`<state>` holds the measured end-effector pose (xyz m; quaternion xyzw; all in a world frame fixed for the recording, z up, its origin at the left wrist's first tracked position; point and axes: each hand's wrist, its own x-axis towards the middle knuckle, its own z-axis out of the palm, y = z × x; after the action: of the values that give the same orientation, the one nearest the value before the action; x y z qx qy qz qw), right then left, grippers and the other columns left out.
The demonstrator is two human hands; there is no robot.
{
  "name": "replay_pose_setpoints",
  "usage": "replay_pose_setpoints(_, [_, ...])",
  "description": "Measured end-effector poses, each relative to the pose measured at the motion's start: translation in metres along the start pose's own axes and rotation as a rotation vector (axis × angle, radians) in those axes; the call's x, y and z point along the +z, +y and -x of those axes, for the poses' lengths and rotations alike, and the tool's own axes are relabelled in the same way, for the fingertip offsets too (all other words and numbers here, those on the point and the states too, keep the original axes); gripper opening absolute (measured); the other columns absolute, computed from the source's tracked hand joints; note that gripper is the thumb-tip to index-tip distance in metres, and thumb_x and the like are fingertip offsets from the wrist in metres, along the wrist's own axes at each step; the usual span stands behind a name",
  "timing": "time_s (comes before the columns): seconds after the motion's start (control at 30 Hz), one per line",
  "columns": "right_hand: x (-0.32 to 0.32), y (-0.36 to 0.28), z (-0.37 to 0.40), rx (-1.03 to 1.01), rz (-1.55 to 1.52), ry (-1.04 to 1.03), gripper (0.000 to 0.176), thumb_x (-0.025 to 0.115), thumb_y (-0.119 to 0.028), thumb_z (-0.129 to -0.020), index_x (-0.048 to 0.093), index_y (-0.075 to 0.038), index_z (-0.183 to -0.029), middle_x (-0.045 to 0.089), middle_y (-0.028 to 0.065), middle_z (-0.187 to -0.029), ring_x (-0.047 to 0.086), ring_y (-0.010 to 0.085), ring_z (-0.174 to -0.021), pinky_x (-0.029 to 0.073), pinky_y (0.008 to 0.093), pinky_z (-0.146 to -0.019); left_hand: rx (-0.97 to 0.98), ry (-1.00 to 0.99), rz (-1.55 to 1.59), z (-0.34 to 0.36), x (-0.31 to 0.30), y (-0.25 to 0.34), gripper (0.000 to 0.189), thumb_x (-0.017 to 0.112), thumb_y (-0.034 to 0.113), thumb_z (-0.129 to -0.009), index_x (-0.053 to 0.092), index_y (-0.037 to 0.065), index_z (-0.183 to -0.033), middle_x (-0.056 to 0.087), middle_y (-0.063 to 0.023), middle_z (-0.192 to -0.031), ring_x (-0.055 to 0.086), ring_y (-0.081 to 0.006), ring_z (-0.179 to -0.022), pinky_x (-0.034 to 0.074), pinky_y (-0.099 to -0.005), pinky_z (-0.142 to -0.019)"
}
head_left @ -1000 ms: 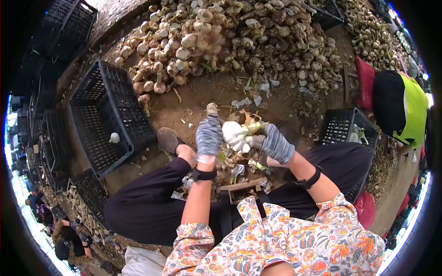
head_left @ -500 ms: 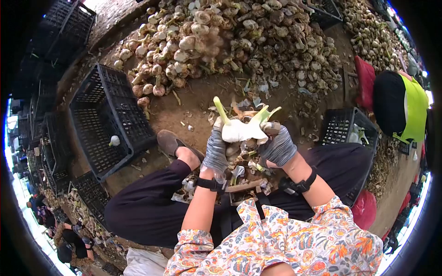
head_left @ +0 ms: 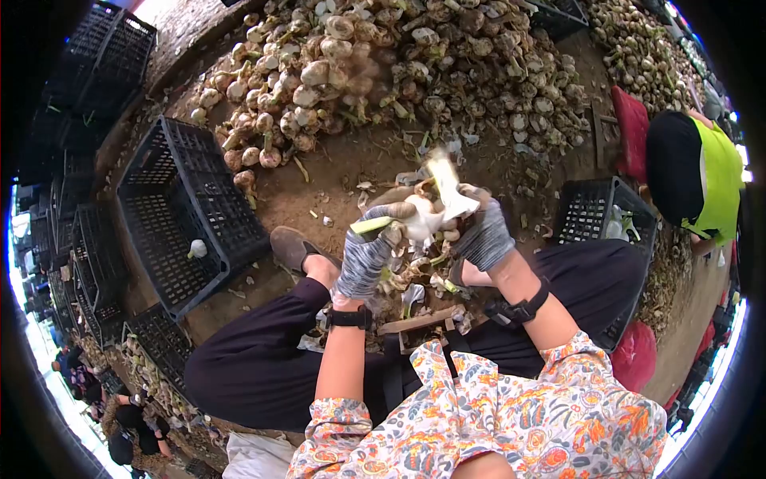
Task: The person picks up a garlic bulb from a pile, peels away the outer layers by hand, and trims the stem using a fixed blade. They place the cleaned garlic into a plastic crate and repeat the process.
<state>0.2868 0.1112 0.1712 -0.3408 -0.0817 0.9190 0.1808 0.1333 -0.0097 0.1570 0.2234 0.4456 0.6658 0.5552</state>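
Observation:
A white garlic bulb is between my two gloved hands, above the littered ground in front of me. My left hand, in a grey striped glove, is closed around the bulb's left side, and a cut green stem sticks out past its fingers. My right hand is closed at the bulb's right side, gripping a strip of garlic skin that stands upward and is blurred. The fingertips and part of the bulb are hidden. Below lie peel scraps and a wooden piece.
A big heap of garlic lies ahead. At the left stands a black crate with one white bulb inside. Another black crate is by my right knee. A person in a bright yellow top is at the right.
My hands have turned the bulb, and its left stem now lies sideways over my left hand. A strip of skin has been pulled upward beside my right hand.

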Motion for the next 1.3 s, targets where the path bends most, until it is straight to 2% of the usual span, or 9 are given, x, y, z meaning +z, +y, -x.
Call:
replay_pose_setpoints(0.1, [-0.022, 0.015, -0.011, 0.21, -0.417, -0.211, 0.03, 0.042, -0.03, -0.088, 0.054, -0.004, -0.097, 0.058, 0.0074, -0.066, 0.052, 0.0148, -0.043, 0.041, 0.0217, -0.029, -0.086, -0.022, 0.549, -0.003, 0.021, -0.004, 0.036, 0.066, 0.027, -0.079, 0.059, 0.003, -0.105, 0.053, -0.0121, -0.117, 0.053, -0.0203, -0.105, 0.045, -0.0323, -0.088])
replay_pose_setpoints(0.27, [-0.004, 0.01, 0.014, 0.314, -0.249, -0.083, 0.033, 0.049, -0.029, -0.085, 0.056, -0.001, -0.099, 0.063, 0.0121, -0.08, 0.062, 0.017, -0.06, 0.052, 0.0264, -0.048, -0.175, 0.203, 0.97, -0.005, 0.006, -0.029, 0.038, 0.054, 0.019, -0.083, 0.049, 0.009, -0.119, 0.048, -0.014, -0.125, 0.05, -0.0279, -0.111, 0.041, -0.0421, -0.095])
replay_pose_setpoints(0.4, [-0.02, 0.002, 0.02, 0.3, 1.172, -0.32, 0.04, 0.054, -0.036, -0.086, 0.059, -0.001, -0.106, 0.063, 0.0144, -0.094, 0.059, 0.0223, -0.091, 0.045, 0.0315, -0.082, -0.219, 0.419, 0.996, -0.014, -0.01, -0.03, 0.038, 0.046, 0.019, -0.086, 0.046, 0.003, -0.12, 0.048, -0.0146, -0.124, 0.048, -0.0298, -0.112, 0.04, -0.0456, -0.096])
replay_pose_setpoints(0.5, [0.021, -0.011, 0.017, 0.019, 2.152, -0.248, 0.041, 0.061, -0.038, -0.079, 0.061, -0.007, -0.106, 0.062, 0.0166, -0.095, 0.061, 0.0279, -0.084, 0.048, 0.0327, -0.075, -0.288, 0.506, 1.031, -0.012, -0.015, -0.029, 0.037, 0.045, 0.019, -0.087, 0.047, 0.001, -0.119, 0.05, -0.0156, -0.121, 0.049, -0.0298, -0.11, 0.041, -0.0452, -0.094])
replay_pose_setpoints(0.63, [0.017, 0.007, -0.011, -0.616, 1.437, 0.087, 0.032, 0.067, -0.022, -0.074, 0.056, -0.003, -0.097, 0.062, 0.0126, -0.083, 0.061, 0.0249, -0.076, 0.049, 0.0334, -0.065, -0.357, 0.459, 1.08, -0.012, -0.015, -0.04, 0.035, 0.045, 0.018, -0.087, 0.047, 0.0, -0.117, 0.054, -0.0165, -0.115, 0.054, -0.0299, -0.104, 0.044, -0.0437, -0.091])
replay_pose_setpoints(0.77, [0.006, 0.011, -0.03, -0.495, 1.195, -0.138, 0.033, 0.067, -0.018, -0.075, 0.053, -0.002, -0.101, 0.062, 0.0108, -0.086, 0.06, 0.0181, -0.075, 0.048, 0.0304, -0.061, -0.382, 0.518, 0.987, -0.013, -0.01, -0.033, 0.035, 0.04, 0.016, -0.087, 0.046, -0.003, -0.117, 0.052, -0.0175, -0.117, 0.052, -0.0304, -0.106, 0.044, -0.043, -0.091])
replay_pose_setpoints(0.9, [0.008, -0.019, -0.026, -0.016, -0.369, -0.556, 0.021, 0.059, -0.01, -0.082, 0.056, -0.003, -0.102, 0.06, 0.01, -0.087, 0.058, 0.0128, -0.068, 0.05, 0.0245, -0.058, -0.381, 0.6, 1.018, -0.015, -0.013, -0.04, 0.03, 0.041, 0.018, -0.09, 0.051, 0.002, -0.113, 0.055, -0.0164, -0.113, 0.056, -0.029, -0.101, 0.047, -0.0409, -0.09])
replay_pose_setpoints(1.1, [0.02, 0.021, -0.034, -0.842, 1.57, -0.051, 0.029, 0.068, -0.021, -0.074, 0.058, -0.006, -0.097, 0.061, 0.0087, -0.087, 0.059, 0.0201, -0.078, 0.048, 0.0308, -0.07, -0.4, 0.618, 0.774, -0.015, -0.016, -0.042, 0.029, 0.043, 0.02, -0.091, 0.052, 0.002, -0.112, 0.058, -0.0138, -0.109, 0.059, -0.0263, -0.096, 0.053, -0.0386, -0.079])
replay_pose_setpoints(1.3, [-0.02, 0.024, -0.092, -0.463, 1.487, 0.115, 0.017, 0.064, -0.012, -0.075, 0.057, -0.002, -0.087, 0.059, 0.0087, -0.078, 0.058, 0.0171, -0.075, 0.048, 0.0315, -0.072, -0.232, 0.679, 0.931, -0.003, -0.062, -0.028, 0.027, 0.046, 0.02, -0.088, 0.053, 0.003, -0.108, 0.06, -0.0139, -0.102, 0.06, -0.0273, -0.092, 0.053, -0.0403, -0.08])
